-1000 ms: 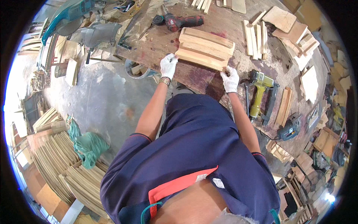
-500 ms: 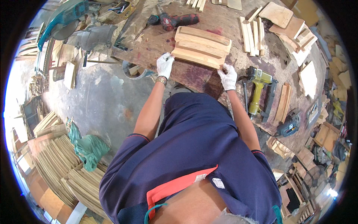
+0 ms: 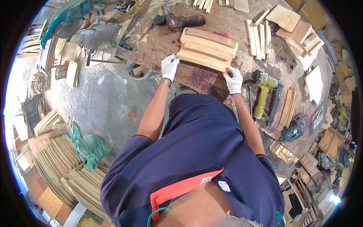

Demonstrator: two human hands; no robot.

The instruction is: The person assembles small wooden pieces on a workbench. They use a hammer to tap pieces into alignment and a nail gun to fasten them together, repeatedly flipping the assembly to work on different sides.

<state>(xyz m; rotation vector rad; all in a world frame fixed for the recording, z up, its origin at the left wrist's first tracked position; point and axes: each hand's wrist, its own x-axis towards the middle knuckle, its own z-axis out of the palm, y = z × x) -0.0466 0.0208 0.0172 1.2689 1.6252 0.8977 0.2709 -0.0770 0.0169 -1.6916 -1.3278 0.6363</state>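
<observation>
A pale wooden slatted panel (image 3: pixel 208 46), made of several lengthwise strips with raised rails, lies on the worn workbench (image 3: pixel 200 81) in front of me. At its near left corner, my left hand (image 3: pixel 169 68) in a white glove has its fingers closed on the wood. My right hand (image 3: pixel 233 81), gloved too, pinches the near right corner. The fingertips of both hands are partly hidden against the panel's edge. To the right of my right hand lies a yellow-green nail gun (image 3: pixel 262 98).
Beyond the panel lies a red-and-black cordless drill (image 3: pixel 185 22). Wooden strips (image 3: pixel 259 39) and cut boards (image 3: pixel 283 18) lie at the far right, a jigsaw (image 3: pixel 293 128) at the near right. A mitre saw (image 3: pixel 70 24) stands left, above a bucket (image 3: pixel 140 73) of offcuts.
The whole view has shifted slightly to the right and down. Both hands keep their places at the panel's near corners.
</observation>
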